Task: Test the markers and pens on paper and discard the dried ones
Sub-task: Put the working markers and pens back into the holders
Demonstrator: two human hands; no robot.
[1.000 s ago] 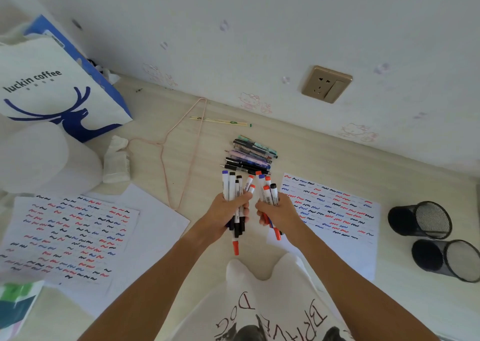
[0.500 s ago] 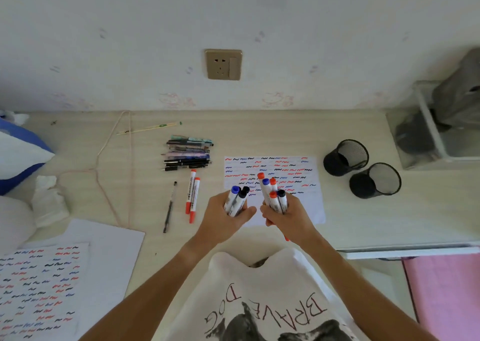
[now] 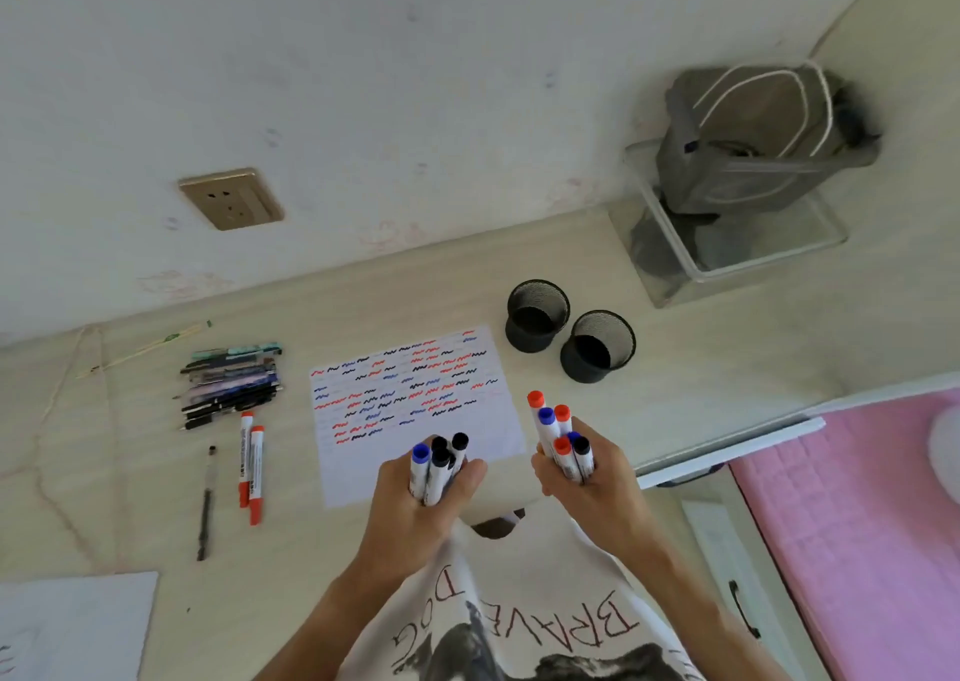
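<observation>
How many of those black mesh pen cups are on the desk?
2. One black mesh cup stands beyond the scribbled test paper, toward the wall; the other cup is right beside it, nearer the person and to its right. Both look empty; none seem hidden.

Hidden and cut-off items, as I see them

My left hand (image 3: 415, 493) and right hand (image 3: 582, 478) cover the marker barrels; only caps show. Print on the two red markers (image 3: 250, 465) too small to read. Blank sheet (image 3: 72, 623) cut by left edge. Stacked pens (image 3: 231, 384) overlap, count unclear.
</observation>
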